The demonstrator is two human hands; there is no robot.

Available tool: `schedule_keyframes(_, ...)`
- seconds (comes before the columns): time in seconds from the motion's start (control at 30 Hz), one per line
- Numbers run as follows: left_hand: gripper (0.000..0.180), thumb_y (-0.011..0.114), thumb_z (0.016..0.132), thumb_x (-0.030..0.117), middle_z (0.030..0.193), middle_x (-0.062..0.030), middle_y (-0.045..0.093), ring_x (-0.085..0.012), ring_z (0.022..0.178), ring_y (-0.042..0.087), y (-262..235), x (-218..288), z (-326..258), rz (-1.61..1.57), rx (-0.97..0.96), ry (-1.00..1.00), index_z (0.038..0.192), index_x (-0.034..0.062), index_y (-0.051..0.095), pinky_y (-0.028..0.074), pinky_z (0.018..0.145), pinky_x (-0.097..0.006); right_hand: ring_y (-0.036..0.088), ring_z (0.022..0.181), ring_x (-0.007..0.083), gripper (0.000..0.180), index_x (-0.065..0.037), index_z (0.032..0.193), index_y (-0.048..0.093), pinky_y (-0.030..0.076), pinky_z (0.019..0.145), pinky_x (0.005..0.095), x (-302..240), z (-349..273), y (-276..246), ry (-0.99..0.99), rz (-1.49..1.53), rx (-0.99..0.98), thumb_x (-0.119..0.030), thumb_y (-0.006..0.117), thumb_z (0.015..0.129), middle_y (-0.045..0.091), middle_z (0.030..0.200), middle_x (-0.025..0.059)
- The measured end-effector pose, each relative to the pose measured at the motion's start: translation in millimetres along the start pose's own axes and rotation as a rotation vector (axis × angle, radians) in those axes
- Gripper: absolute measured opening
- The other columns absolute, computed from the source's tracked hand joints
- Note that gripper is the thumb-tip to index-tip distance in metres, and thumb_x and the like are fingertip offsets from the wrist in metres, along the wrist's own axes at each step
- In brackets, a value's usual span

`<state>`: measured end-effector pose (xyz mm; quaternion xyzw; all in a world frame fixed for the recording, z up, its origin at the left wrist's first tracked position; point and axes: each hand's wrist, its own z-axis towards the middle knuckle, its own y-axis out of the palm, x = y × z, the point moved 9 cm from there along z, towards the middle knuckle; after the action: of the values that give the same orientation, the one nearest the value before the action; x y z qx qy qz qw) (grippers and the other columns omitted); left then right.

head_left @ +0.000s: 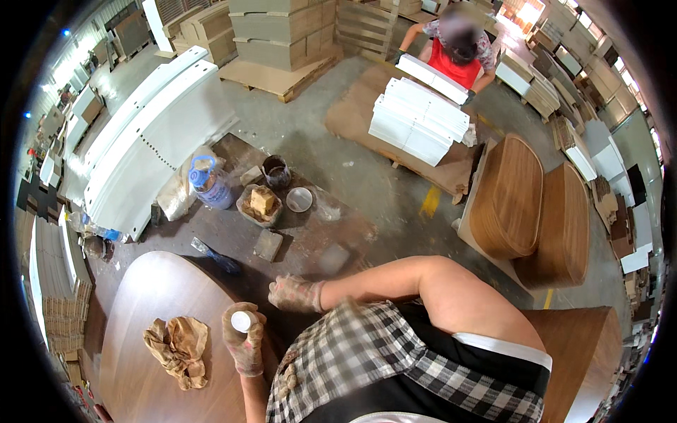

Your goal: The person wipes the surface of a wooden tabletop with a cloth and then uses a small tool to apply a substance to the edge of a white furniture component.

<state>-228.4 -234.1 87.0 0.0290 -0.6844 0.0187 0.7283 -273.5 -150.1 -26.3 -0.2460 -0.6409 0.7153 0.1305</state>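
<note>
My left hand [245, 350], in a stained pale work glove, is closed around a small white round container [242, 322], its flat end facing up. Just right of it and farther off, my gloved right hand [296, 293] has its fingers curled in; whatever they may hold is hidden. Crumpled brown paper [178, 351] lies on a curved wood-grain panel [134, 310] to the left of my left hand. Beyond the panel is a brush-like tool [217, 256] with a dark blue end.
A brown work surface [317, 233] bears a blue-capped jug [211, 185], a dark pot [276, 172], a tub with a yellow block [261, 204], and a sanding-block-like piece [268, 244]. Across from me a person in red handles stacked white panels [416, 120]. Curved wooden panels [508, 197] stand right.
</note>
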Motion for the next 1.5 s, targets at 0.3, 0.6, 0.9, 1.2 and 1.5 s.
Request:
schedule_keyframes(0.3, 0.05, 0.078, 0.085, 0.036, 0.104, -0.0064, 0.062, -0.0129, 0.081, 0.06, -2, -3, -1, -0.01, -0.002, 0.011, 0.117, 0.0044, 0.054, 0.047, 0.068, -0.024, 0.07, 0.083, 0.0285, 0.016, -0.005, 0.09, 0.07, 0.057, 0.062, 0.0411, 12, 4, 7, 0.158, 0.116, -0.104, -0.015, 0.068, 0.078, 0.068, 0.088, 0.0146)
schedule_keyframes(0.6, 0.045, 0.075, 0.088, 0.032, 0.103, -0.0069, 0.062, -0.0129, 0.079, 0.06, -4, -2, -1, 0.002, 0.009, 0.034, 0.116, 0.0039, 0.054, 0.047, 0.067, -0.024, 0.066, 0.093, 0.0391, 0.024, -0.002, 0.096, 0.065, 0.053, 0.082, 0.0454, 40, -38, -41, 0.279, 0.523, 0.092, -0.017, 0.064, 0.078, 0.066, 0.097, 0.0217)
schedule_keyframes(0.9, 0.042, 0.073, 0.09, 0.032, 0.102, -0.0062, 0.061, -0.0116, 0.076, 0.058, -4, -4, 0, -0.016, -0.01, 0.071, 0.115, 0.0033, 0.054, 0.047, 0.065, -0.024, 0.065, 0.094, 0.0318, 0.029, 0.003, 0.097, 0.058, 0.049, 0.081, 0.04, 66, -90, -59, 0.527, 0.831, 0.063, -0.023, 0.063, 0.086, 0.067, 0.099, 0.0189)
schedule_keyframes(1.2, 0.061, 0.08, 0.085, 0.024, 0.104, -0.0076, 0.059, -0.0107, 0.079, 0.056, 21, -1, -23, -0.282, -0.001, -0.157, 0.131, 0.0007, 0.047, 0.049, 0.067, -0.026, 0.043, 0.051, 0.0041, 0.023, -0.003, 0.113, 0.052, 0.033, 0.045, 0.0193, 61, -97, -102, 0.604, 1.709, 0.119, -0.019, 0.055, 0.098, 0.058, 0.073, 0.0023)
schedule_keyframes(1.5, 0.045, 0.072, 0.081, 0.003, 0.104, -0.0043, 0.061, -0.0104, 0.089, 0.059, 49, -18, -41, -0.1, 0.081, -0.298, 0.12, 0.0043, 0.051, 0.05, 0.078, -0.027, 0.045, 0.061, -0.0003, 0.033, -0.003, 0.118, 0.068, 0.034, 0.054, 0.0156, 49, -91, -120, 0.488, 1.564, 0.033, -0.028, 0.053, 0.103, 0.06, 0.078, -0.004)
